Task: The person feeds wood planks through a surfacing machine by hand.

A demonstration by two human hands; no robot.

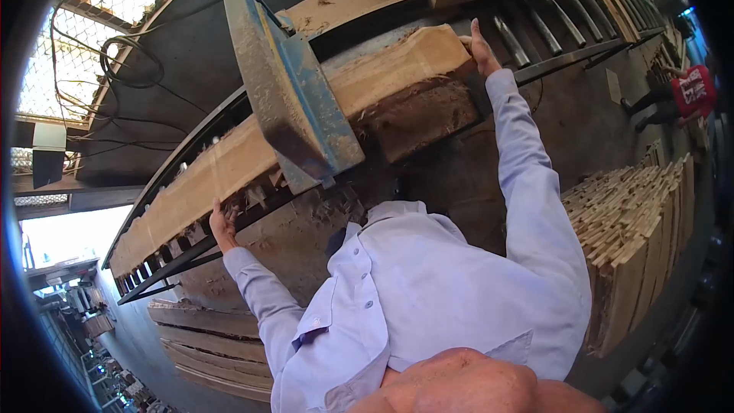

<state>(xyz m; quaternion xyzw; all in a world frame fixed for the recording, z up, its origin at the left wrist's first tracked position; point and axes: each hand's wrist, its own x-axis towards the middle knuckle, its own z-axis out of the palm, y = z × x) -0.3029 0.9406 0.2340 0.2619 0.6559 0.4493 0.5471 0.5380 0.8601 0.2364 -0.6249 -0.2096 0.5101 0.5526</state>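
A long, rough-edged wooden plank (222,160) lies across a roller table (141,279) and passes beneath a dusty blue-and-tan machine housing (294,99). At the left stretch, my left hand (222,227) grips the plank's near edge, its fingertips on the wood. My right hand (482,50) is at the plank's right end, one digit pointing up and the others against the end of the wood. The middle of the plank is hidden by the housing. Below its right part is a brown, debris-covered machine bed (424,118).
Metal rollers (562,23) continue to the right. A tall stack of boards (634,237) stands at the right, and more planks (210,336) lie at the lower left. A person in a red shirt (694,92) is at far right. Cables (134,61) hang upper left.
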